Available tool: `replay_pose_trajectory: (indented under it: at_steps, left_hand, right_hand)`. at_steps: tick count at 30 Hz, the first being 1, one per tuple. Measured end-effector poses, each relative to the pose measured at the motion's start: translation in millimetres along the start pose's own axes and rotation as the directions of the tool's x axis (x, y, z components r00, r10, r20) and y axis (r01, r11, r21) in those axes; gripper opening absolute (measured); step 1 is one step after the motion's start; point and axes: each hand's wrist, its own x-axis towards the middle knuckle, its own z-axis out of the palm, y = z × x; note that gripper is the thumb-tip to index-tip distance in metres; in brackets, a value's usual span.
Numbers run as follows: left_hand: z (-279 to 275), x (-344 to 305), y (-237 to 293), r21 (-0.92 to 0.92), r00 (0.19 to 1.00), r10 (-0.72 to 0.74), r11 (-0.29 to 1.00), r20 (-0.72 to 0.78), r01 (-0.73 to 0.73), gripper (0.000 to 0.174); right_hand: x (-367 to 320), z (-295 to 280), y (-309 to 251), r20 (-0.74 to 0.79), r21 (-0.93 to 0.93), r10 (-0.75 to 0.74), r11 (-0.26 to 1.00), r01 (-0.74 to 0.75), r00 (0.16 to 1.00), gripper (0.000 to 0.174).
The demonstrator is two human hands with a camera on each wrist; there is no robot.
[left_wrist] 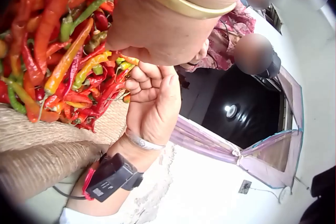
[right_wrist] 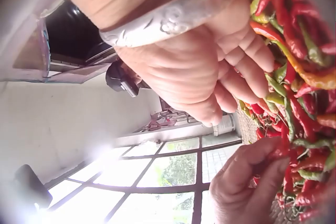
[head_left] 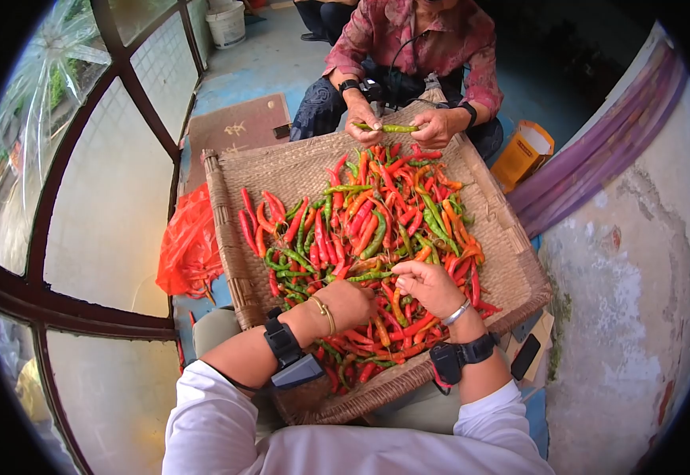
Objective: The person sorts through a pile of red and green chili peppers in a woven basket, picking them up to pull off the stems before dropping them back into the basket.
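Red, orange and green chili peppers (head_left: 333, 237) fill a woven basket tray (head_left: 238, 170). My left hand (head_left: 345, 305), with a gold bangle at its wrist, is low over the near peppers. In the right wrist view, its thumb and forefinger pinch a red chili pepper (right_wrist: 281, 150). My right hand (head_left: 432, 291), wearing a silver bracelet, hovers just to the right, palm turned inward and fingers loosely bent. Nothing shows between its thumb and fingers (right_wrist: 254, 87) in the right wrist view. A green chili pepper (head_left: 370, 276) lies between my two hands.
Across the tray, another person (head_left: 412, 47) holds a long green chili pepper (head_left: 391, 128) in both hands. A red plastic bag (head_left: 189, 241) sits left of the tray, an orange box (head_left: 523, 154) at its right. Window frames (head_left: 36, 237) and a wall (head_left: 622, 317) flank the space.
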Motion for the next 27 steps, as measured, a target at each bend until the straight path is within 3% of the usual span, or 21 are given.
replay_pose_trajectory:
  at_steps: [2, 4, 7, 8, 10, 12, 14, 17, 19, 20, 22, 26, 27]
  left_hand:
    - [-10.2, -2.3, -3.1, -0.104, 0.956, -0.079, 0.993, -0.281, 0.052, 0.014]
    - [-24.0, -4.6, -1.8, -0.2, 0.927, -0.134, 0.978, -0.349, 0.065, 0.015]
    - [-27.2, -4.8, -4.2, -0.502, 0.78, -0.269, 0.862, -0.565, -0.066, 0.019]
    - [-28.8, -4.9, -3.4, -0.503, 0.78, -0.27, 0.862, -0.564, -0.066, 0.019]
    - [-32.7, -6.5, -1.0, -0.823, 0.761, -0.502, 0.563, -0.412, -0.075, 0.017]
    - [-22.6, -5.1, -4.3, -0.822, 0.727, -0.524, 0.562, -0.444, -0.097, 0.014]
    - [-23.4, -3.0, -3.1, -0.984, 0.729, -0.676, -0.032, -0.11, -0.178, 0.01]
    - [-21.7, -1.3, -7.0, -0.968, 0.711, -0.699, -0.121, -0.076, -0.222, 0.011]
    - [-19.8, 1.1, -9.5, -0.945, 0.687, -0.724, -0.181, -0.06, -0.274, 0.01]
    - [-19.3, 2.3, -10.9, -0.944, 0.687, -0.725, -0.182, -0.059, -0.274, 0.01]
    - [-18.9, 4.3, -13.3, -0.954, 0.678, -0.735, -0.189, -0.02, -0.232, 0.012]
    - [-14.7, 5.2, -15.5, -0.959, 0.707, -0.707, -0.209, 0.012, -0.192, 0.017]
    - [-13.2, 5.2, -15.7, -0.959, 0.73, -0.682, -0.237, 0.052, -0.153, 0.019]
  right_hand:
    - [-1.2, 1.6, -2.1, -0.065, -0.125, -0.074, 0.99, 0.065, 0.995, 0.023]
    - [-0.6, 5.0, -1.8, -0.047, -0.094, -0.152, 0.985, 0.148, 0.987, 0.023]
    - [1.7, 15.4, -0.1, 0.012, -0.092, -0.266, 0.96, 0.266, 0.964, 0.023]
    - [3.0, 20.7, 0.4, 0.055, -0.118, -0.299, 0.945, 0.304, 0.953, 0.023]
    - [1.9, 30.4, -4.2, 0.082, -0.067, -0.346, 0.934, 0.351, 0.935, 0.021]
    - [0.7, 36.7, 2.7, 0.185, 0.016, -0.168, 0.986, 0.168, 0.968, 0.021]
    - [2.3, 45.3, 7.7, 0.174, 0.07, -0.189, 0.981, 0.179, 0.966, 0.022]
    - [2.2, 49.5, 6.3, 0.096, -0.024, -0.265, 0.963, 0.268, 0.959, 0.023]
    - [-0.8, 49.4, -3.5, 0.008, 0.097, -0.036, 0.995, 0.035, 0.999, 0.022]
    - [-0.4, 47.0, -3.4, 0.009, 0.097, -0.035, 0.995, 0.034, 0.999, 0.022]
    - [-0.2, 40.3, -2.8, 0.128, 0.125, -0.044, 0.992, 0.028, 0.991, 0.02]
    - [-3.1, 38.8, -5.8, 0.207, 0.119, -0.001, 0.993, -0.024, 0.978, 0.021]
    - [-1.5, 39.6, 0.7, 0.201, 0.047, -0.074, 0.997, 0.066, 0.977, 0.023]
